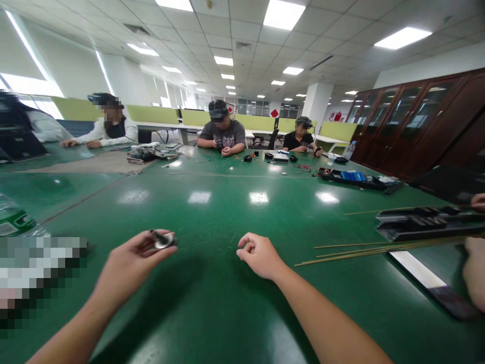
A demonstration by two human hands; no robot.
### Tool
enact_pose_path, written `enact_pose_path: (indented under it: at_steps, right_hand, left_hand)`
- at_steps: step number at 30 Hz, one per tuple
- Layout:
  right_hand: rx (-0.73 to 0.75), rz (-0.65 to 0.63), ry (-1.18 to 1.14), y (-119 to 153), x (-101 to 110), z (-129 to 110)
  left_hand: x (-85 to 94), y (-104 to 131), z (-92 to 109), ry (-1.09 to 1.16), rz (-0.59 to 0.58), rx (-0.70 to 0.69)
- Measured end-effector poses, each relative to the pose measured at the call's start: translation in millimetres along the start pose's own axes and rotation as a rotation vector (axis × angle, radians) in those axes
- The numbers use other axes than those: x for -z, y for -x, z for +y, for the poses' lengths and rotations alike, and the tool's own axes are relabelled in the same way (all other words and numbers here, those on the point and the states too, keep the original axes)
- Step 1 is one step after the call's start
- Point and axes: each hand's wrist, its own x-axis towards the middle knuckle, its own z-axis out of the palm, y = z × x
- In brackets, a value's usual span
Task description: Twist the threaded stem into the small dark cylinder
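Note:
My left hand [131, 260] is closed on a small metal part [165, 240] with a shiny round base and a dark stem. The fingers hide some of it, and its exact kind is unclear. It is held above the green table [212, 313]. To the right, my right hand [259, 254] hovers over the same table, its fingers loosely curled. A gap shows between thumb and forefinger, and nothing is visible in it.
Thin brass-coloured rods [341, 258] and a black tray [424, 222] lie at right, beside a phone-like slab [428, 280] and another person's hand [475, 273]. A plastic bottle [18, 220] stands at left. Several people sit across the table among tools and parts.

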Motion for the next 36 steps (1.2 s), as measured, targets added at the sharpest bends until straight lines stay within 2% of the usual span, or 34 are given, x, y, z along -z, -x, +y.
enact_pose_path:
  at_steps: [2,4,6,7,11,14,20,26,36]
  right_hand:
    - [0.041,0.000,0.058,3,-3,3]
    - [0.075,0.021,0.069,7,-2,5]
    - [0.076,0.029,0.032,10,0,8]
    - [0.074,0.031,0.012,11,1,8]
    - [0.092,-0.003,0.012,15,1,9]
    - [0.145,-0.021,0.092,18,-2,7]
    - [0.181,0.008,0.179,19,0,-1]
    - [0.206,0.020,0.194,18,1,-9]
    - [0.195,0.010,0.157,17,1,-11]
  left_hand:
    - [-39.0,-14,5,0.094,-0.160,-0.044]
    - [-76.2,-22,9,0.062,-0.222,-0.220]
    - [-100.1,-22,8,0.002,-0.287,-0.378]
    - [-105.8,-18,6,-0.019,-0.313,-0.418]
    - [-101.4,-1,-2,-0.025,-0.354,-0.430]
    - [-95.5,4,0,0.000,-0.369,-0.470]
    - [-101.1,3,3,-0.014,-0.394,-0.518]
    - [-99.8,2,-2,-0.032,-0.384,-0.516]
    - [-103.1,4,1,-0.019,-0.396,-0.522]
